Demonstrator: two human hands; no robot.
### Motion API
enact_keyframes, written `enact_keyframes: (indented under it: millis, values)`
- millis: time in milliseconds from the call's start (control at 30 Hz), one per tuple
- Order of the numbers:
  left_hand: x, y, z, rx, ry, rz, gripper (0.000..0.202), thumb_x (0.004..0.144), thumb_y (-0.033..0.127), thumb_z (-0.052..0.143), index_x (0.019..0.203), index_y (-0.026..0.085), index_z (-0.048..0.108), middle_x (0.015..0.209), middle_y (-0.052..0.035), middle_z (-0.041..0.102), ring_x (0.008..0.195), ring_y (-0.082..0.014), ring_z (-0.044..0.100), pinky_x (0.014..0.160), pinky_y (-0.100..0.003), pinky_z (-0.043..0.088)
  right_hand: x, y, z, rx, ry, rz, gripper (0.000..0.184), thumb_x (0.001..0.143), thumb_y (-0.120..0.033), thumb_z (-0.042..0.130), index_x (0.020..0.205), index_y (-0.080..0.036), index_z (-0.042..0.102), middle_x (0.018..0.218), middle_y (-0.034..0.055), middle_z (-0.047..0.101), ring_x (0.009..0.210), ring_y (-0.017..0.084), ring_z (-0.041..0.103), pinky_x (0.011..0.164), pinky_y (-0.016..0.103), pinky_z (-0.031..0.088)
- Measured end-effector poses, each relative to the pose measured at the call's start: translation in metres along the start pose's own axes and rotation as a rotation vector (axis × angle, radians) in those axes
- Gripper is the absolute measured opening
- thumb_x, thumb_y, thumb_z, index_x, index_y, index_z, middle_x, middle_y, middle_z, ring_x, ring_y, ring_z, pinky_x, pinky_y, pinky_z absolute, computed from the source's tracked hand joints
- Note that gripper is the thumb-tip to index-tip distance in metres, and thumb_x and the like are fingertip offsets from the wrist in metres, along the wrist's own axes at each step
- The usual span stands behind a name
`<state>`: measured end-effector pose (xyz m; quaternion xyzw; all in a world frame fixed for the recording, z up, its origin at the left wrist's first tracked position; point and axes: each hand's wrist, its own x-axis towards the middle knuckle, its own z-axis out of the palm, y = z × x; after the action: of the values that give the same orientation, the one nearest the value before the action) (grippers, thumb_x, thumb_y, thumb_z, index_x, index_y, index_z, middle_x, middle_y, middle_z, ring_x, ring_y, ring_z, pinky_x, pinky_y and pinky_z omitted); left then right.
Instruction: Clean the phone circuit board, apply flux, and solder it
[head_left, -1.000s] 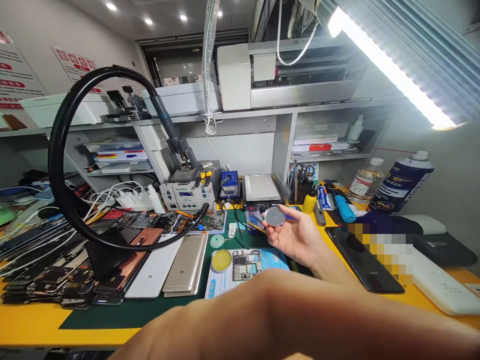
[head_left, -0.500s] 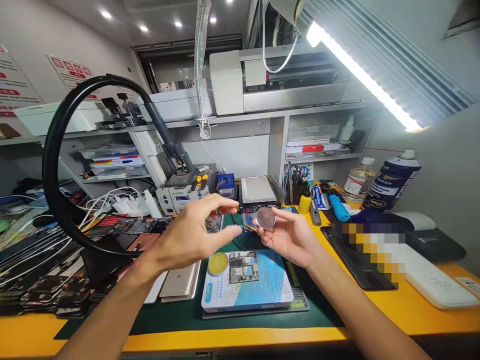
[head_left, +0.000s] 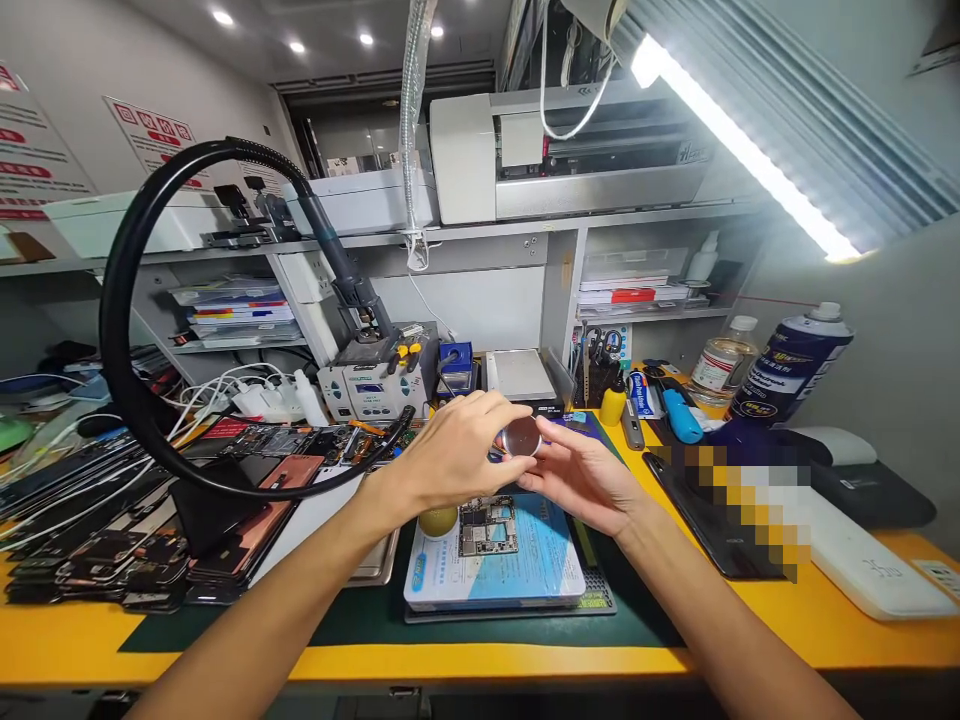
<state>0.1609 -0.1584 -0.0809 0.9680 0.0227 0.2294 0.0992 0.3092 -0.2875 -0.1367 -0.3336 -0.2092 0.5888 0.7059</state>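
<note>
Both my hands are raised over the work mat around a small round metal tin [head_left: 523,437] with a dark, smooth face turned toward me. My right hand [head_left: 585,468] grips its right side. From the left, my left hand [head_left: 472,445] closes on the rim, thumb below and fingers above. Beneath them, a phone circuit board [head_left: 487,530] lies on a blue and white box [head_left: 540,575]. A round tin of yellow paste [head_left: 438,523] sits on the box left of the board, partly behind my left hand.
Stacked phone parts [head_left: 142,540] crowd the left, under a black looping hose [head_left: 112,330] from a soldering station [head_left: 371,385]. On the right lie a dark phone [head_left: 720,520] and a white power bank [head_left: 862,550]. A spray can [head_left: 791,365] stands behind them, beside a clear bottle [head_left: 721,365].
My left hand has moved right and closed on the tin, which only my right hand held before. The view has shifted slightly.
</note>
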Motion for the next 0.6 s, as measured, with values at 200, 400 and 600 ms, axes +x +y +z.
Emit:
enact_keyframes:
  millis: [200,400,600]
  values:
    - [-0.029,-0.036,-0.042,0.079,-0.173,-0.219,0.041,0.094,0.044,0.069,0.128,0.021,0.067,0.103,-0.0036,0.072,0.089,-0.0202,0.068,0.085,-0.037,0.056,-0.003,-0.009,0.0,-0.06,0.184,-0.112,0.024,0.099,-0.032,0.065,0.106,-0.012,0.076,0.101,0.0123,0.078,0.085,0.021,0.074,0.068,0.029,0.061]
    - [-0.037,-0.085,-0.01,0.155,-0.448,-0.348,0.034,0.1,0.038,0.067,0.127,0.018,0.064,0.124,-0.0091,0.068,0.104,-0.0227,0.069,0.089,-0.044,0.06,0.0,-0.013,-0.004,-0.133,0.314,-0.176,0.016,0.094,-0.025,0.066,0.099,-0.013,0.075,0.095,0.0095,0.075,0.079,0.016,0.071,0.064,0.025,0.057]
    - [-0.006,-0.104,0.035,0.183,-0.515,-0.39,0.035,0.099,0.038,0.067,0.128,0.018,0.065,0.129,-0.0099,0.067,0.11,-0.0248,0.069,0.094,-0.047,0.06,0.01,-0.018,-0.02,-0.458,0.515,-0.316,0.017,0.102,-0.029,0.062,0.109,-0.014,0.068,0.105,0.0064,0.071,0.086,0.017,0.07,0.07,0.029,0.058]
